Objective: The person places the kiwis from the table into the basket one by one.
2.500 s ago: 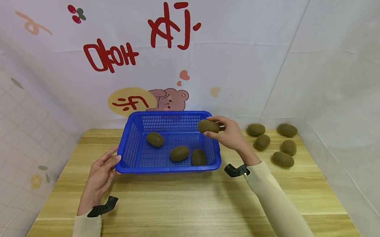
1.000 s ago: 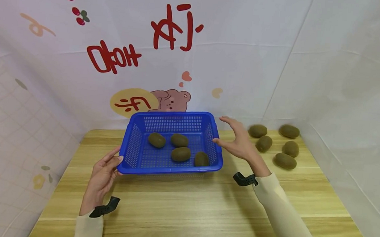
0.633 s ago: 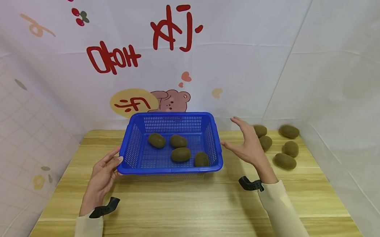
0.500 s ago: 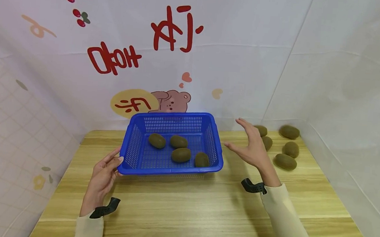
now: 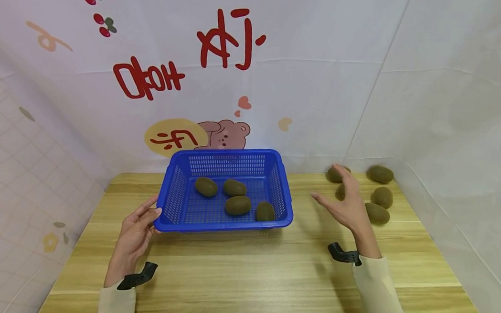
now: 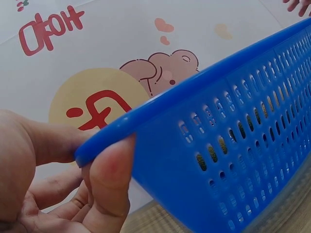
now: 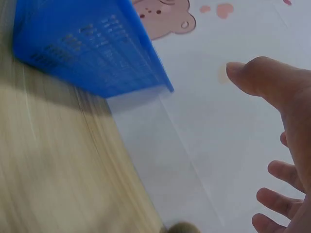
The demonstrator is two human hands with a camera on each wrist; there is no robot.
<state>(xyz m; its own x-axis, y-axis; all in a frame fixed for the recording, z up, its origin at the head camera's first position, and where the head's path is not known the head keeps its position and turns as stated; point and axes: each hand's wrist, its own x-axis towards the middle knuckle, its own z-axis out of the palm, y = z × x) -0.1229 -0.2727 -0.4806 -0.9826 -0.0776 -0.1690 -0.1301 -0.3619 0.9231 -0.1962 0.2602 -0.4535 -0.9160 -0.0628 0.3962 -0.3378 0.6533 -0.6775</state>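
Observation:
A blue plastic basket point(image 5: 224, 227) with slotted walls stands slightly tilted over the wooden table, several brown kiwifruits point(image 5: 237, 205) lying inside it. My left hand point(image 5: 135, 233) pinches the basket's left front corner; in the left wrist view the thumb point(image 6: 111, 167) presses against the outer wall under the rim. Thumb and fingers spread apart, my right hand point(image 5: 351, 205) is to the right of the basket and holds nothing. It overlaps a kiwifruit point(image 5: 340, 191) in the head view, partly hiding it. Another kiwifruit point(image 5: 335, 174) lies just behind its fingertips.
More kiwifruits, such as the one at the back right point(image 5: 380, 174), lie on the table point(image 5: 234, 280) beyond the right hand. A white printed cloth point(image 5: 319, 84) rises behind the table and along both sides.
A kiwifruit held by the right hand was released into the basket. The empty right hand has since moved right, toward the loose kiwifruits. The left hand keeps its grip on the corner.

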